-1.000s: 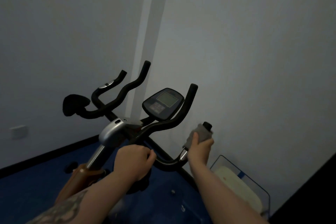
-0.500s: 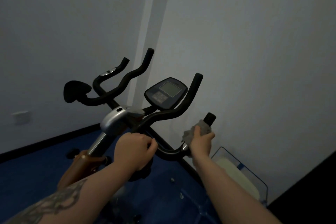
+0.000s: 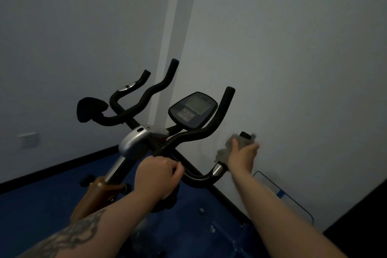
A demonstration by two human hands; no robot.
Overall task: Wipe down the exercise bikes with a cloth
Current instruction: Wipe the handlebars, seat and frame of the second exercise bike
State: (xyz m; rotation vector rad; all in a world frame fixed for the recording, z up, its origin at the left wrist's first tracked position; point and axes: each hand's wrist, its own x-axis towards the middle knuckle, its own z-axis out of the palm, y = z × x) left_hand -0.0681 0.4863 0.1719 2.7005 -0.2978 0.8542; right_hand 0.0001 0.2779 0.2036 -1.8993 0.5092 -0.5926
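The right hand (image 3: 243,156) wraps a grey cloth (image 3: 230,147) around the bike's right handlebar end (image 3: 244,134) to rub it; the left hand (image 3: 157,176) grips the handlebar (image 3: 194,178), likely steadying the bike.

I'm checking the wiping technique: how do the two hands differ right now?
The right hand holds the grey cloth wrapped round the end of the handlebar's right grip; the left hand has no cloth and grips the bar bare near the centre. The right hand sits higher and nearer the wall. Both hands curl round the same bike's handlebar.
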